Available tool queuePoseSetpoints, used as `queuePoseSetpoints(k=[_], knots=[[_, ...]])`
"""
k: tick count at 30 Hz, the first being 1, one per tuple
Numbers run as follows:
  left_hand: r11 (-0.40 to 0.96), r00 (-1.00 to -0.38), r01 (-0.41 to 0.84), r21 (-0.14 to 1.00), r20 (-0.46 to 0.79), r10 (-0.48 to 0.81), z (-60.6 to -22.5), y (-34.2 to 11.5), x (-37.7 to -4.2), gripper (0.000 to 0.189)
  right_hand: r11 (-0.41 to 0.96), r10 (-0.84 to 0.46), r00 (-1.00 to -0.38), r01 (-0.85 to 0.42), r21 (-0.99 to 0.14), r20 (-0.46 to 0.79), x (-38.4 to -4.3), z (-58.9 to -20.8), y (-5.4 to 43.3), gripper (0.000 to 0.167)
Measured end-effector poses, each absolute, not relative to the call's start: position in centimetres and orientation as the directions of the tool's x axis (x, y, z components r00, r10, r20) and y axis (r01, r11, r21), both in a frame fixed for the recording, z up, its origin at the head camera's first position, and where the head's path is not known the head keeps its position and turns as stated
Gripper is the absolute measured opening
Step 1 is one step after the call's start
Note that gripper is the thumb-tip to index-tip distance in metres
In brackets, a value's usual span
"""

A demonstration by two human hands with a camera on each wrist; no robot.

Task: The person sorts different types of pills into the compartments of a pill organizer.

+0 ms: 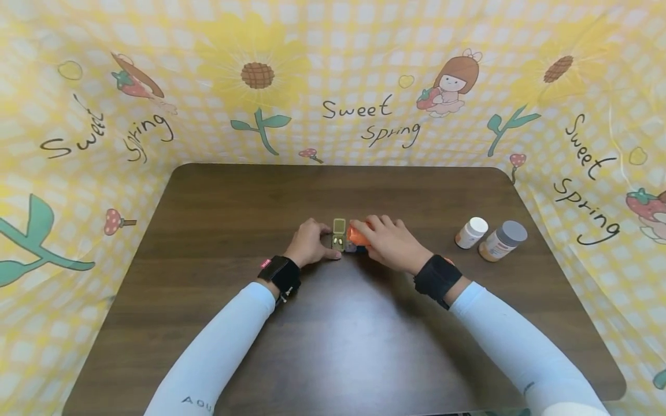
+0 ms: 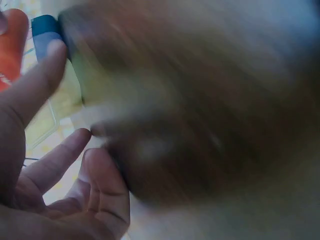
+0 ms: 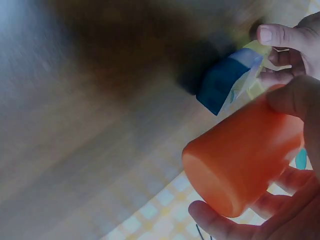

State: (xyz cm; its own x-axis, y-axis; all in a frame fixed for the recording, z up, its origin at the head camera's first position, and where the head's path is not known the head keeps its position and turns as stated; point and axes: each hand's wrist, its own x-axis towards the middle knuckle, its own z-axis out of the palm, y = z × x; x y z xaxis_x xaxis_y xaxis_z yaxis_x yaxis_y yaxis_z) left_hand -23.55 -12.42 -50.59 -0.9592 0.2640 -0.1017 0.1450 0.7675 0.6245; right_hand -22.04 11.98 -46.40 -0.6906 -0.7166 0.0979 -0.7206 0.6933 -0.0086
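Note:
A small pill organizer [image 1: 339,242] sits mid-table, with olive-green, grey and dark teal sections in a row. Its green lid [image 1: 339,226] stands raised, and small pale pills show in that compartment. My left hand [image 1: 307,242] holds the organizer's green end between thumb and fingers. Just to the right, my right hand [image 1: 395,245] grips an orange bottle [image 3: 240,155], thumb on one side and fingers on the other. The bottle is tilted beside the organizer; its mouth is hidden. In the left wrist view, the organizer's teal end [image 2: 44,24] appears near the thumb.
On the right of the brown table [image 1: 208,196] stand a white-capped bottle [image 1: 471,233] and a larger grey-capped bottle [image 1: 502,241], close together. A yellow checked cloth [image 1: 333,75] hangs behind the table and along its sides.

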Motion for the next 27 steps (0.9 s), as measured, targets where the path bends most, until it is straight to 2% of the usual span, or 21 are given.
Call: queuePoseSetpoints(k=[5, 12, 21, 27], knots=[[0.735, -0.956, 0.085, 0.672, -0.152, 0.250, -50.6, -12.0, -23.9, 0.050, 0.667, -0.745, -0.665, -0.743, 0.045, 0.056, -22.8, -46.7, 11.1, 0.071], [0.742, -0.953, 0.098, 0.663, -0.152, 0.262, -50.6, -11.9, -23.9, 0.049, 0.654, -0.755, -0.655, -0.749, 0.103, 0.033, -23.1, -47.1, 10.4, 0.066], [0.750, -0.961, 0.087, 0.655, -0.143, 0.237, -50.8, -11.7, -23.5, 0.046, 0.588, -0.791, -0.609, -0.736, 0.337, 0.050, -22.8, -46.7, 10.1, 0.070], [0.752, -0.961, 0.079, 0.654, -0.150, 0.232, -50.7, -11.8, -23.4, 0.045, 0.560, -0.810, -0.580, -0.720, 0.410, 0.086, -22.5, -46.8, 10.1, 0.058]])
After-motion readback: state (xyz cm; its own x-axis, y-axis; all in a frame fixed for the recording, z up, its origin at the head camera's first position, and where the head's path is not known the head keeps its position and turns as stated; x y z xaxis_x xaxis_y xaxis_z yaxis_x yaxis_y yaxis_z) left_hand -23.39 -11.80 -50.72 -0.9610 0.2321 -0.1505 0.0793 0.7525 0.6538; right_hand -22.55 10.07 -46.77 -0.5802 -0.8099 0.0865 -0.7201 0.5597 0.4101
